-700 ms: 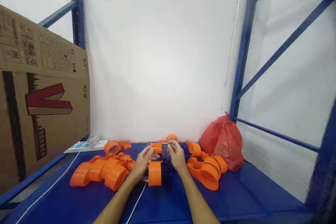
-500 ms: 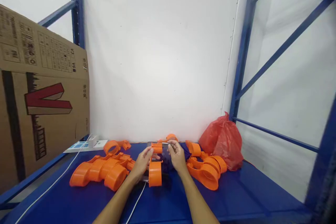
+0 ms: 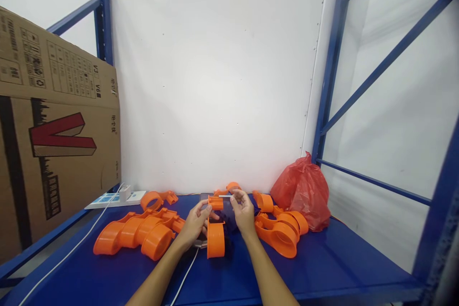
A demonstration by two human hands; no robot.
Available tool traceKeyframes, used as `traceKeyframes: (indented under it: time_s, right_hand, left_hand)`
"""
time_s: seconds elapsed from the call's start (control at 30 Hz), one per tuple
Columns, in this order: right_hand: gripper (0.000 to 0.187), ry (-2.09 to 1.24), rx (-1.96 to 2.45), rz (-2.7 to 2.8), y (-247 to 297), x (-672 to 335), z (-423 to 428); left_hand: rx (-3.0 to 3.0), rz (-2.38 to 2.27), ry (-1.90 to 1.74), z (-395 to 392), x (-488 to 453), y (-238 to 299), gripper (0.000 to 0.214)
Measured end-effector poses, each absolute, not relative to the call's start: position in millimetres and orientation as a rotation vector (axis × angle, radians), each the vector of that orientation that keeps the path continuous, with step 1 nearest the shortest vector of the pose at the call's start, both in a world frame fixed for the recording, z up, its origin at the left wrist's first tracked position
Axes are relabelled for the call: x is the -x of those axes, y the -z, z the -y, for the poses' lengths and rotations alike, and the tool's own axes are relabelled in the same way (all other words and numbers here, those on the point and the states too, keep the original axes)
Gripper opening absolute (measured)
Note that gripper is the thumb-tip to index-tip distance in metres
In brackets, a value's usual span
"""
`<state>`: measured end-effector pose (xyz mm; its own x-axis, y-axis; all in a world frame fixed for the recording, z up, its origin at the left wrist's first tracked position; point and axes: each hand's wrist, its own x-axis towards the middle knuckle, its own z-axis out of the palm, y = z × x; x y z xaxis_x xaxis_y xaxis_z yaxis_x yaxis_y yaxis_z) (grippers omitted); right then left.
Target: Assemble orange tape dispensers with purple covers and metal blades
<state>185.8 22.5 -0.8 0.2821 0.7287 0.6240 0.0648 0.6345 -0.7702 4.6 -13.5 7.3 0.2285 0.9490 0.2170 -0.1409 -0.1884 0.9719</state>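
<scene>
Blue tabletop meets white wall; left hand grips orange part, right hand pinches rod.

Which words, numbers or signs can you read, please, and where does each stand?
"V3": cardboard box, by an empty square.
"V6": same box, by a filled square.
"V": large red letter, sideways, same box.
Recycling sign: same box.
Chinese characters and small print on box; label on power strip: too small or blurred.
</scene>
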Motion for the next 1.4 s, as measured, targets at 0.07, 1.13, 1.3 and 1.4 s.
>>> traceKeyframes:
  time_s: [0.07,1.13,1.3,1.4]
  right_hand:
    - [0.028,-0.522,0.813,1.181,0,-190,-23]
    - [0.035,-0.506,0.759,1.65,-7,-177,3]
    - [0.028,-0.345,0.883,1.711,-10,-181,4]
    - [0.014,-0.108,1.025,1.868,-9,-184,15]
  left_hand:
    - [-1.374,-0.834,-1.223,13,-4,-8,0.074]
    - [-1.319,-0.848,-1.291,9,3,-5,0.07]
    - [-1.307,-0.9,-1.392,9,3,-9,0.063]
    - [-1.209,-0.899,-1.485,7,5,-9,0.056]
